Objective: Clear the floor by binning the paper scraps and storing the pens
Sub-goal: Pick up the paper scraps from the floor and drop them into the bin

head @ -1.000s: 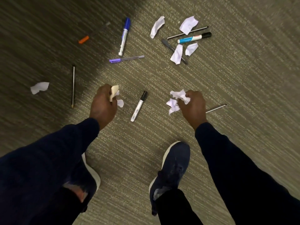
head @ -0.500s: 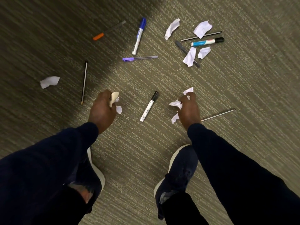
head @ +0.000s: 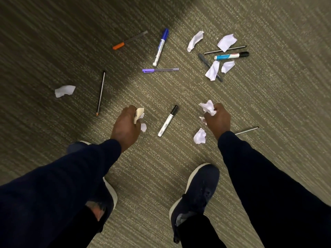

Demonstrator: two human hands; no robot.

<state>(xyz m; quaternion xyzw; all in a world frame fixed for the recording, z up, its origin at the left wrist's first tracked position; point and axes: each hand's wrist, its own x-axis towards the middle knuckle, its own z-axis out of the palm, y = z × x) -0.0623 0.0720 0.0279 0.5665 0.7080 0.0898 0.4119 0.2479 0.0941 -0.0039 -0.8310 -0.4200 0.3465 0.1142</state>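
Note:
My left hand [head: 125, 127] is closed around crumpled paper scraps [head: 138, 114], low over the carpet. My right hand [head: 218, 119] grips a white paper wad [head: 207, 106]. One loose scrap [head: 199, 136] lies on the floor just below-left of my right hand. A black-capped white marker [head: 168, 120] lies between my hands. A thin silver pen [head: 246, 130] pokes out from behind my right wrist. Farther off lie a blue marker [head: 160, 48], a purple pen [head: 160, 70], an orange-capped pen [head: 129, 40], a pencil [head: 100, 93] and several more scraps.
A cluster at the upper right holds a teal-and-black marker [head: 232, 55], a grey pen [head: 206, 62], a thin black pen [head: 238, 47] and white scraps [head: 212, 70]. A lone scrap [head: 64, 90] lies far left. My dark shoes [head: 198, 190] stand on the striped carpet. No bin or pen holder is visible.
My right hand has lifted with a wad gathered in its fingers, and one scrap now lies loose on the carpet beneath it. The left hand keeps its paper. The view has shifted slightly.

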